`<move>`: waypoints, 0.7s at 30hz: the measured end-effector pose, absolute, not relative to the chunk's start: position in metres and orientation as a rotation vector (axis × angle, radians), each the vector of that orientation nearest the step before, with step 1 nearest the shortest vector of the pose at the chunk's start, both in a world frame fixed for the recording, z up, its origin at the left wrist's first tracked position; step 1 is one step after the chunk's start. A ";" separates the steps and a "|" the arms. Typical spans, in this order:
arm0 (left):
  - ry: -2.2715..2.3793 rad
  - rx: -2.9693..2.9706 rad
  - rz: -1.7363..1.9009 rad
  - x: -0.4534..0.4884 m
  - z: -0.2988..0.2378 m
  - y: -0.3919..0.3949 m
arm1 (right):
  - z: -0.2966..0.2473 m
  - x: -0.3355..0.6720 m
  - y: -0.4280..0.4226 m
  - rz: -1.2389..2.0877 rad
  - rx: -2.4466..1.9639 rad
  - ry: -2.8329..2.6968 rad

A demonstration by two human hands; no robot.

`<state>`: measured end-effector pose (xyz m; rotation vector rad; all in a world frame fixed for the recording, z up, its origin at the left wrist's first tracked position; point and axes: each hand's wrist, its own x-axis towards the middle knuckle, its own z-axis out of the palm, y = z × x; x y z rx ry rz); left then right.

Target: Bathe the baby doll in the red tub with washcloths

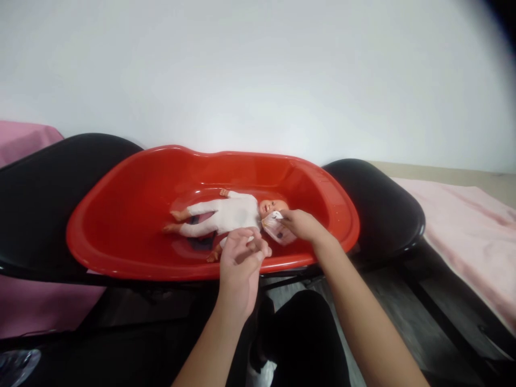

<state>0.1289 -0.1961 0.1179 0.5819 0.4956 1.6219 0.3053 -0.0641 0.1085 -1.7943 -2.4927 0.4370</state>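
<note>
White-clothed doll [237,210] face-up in a red tub [108,215], head toward three o'clock, feet toward nine, right hand [303,223] pinching a pale cloth [276,230] beside its head, left hand [242,259] around six o'clock, fingers half-curled, their hold unclear.

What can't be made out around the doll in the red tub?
All in the head view:
- Near arm of the doll: partly hidden by the left hand.
- Held edge of the patterned cloth: covered by the right hand.
- Cloth's print: blurred, too small.
- Dark item beneath the doll's legs: partly hidden by them.
</note>
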 end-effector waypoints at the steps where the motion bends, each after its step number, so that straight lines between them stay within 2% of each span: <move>1: 0.492 0.581 1.619 0.129 0.118 -0.196 | 0.109 0.305 -0.064 0.436 -1.808 -2.499; 21: 0.519 0.597 1.656 0.129 0.118 -0.196 | 0.111 0.303 -0.066 0.539 -1.805 -2.526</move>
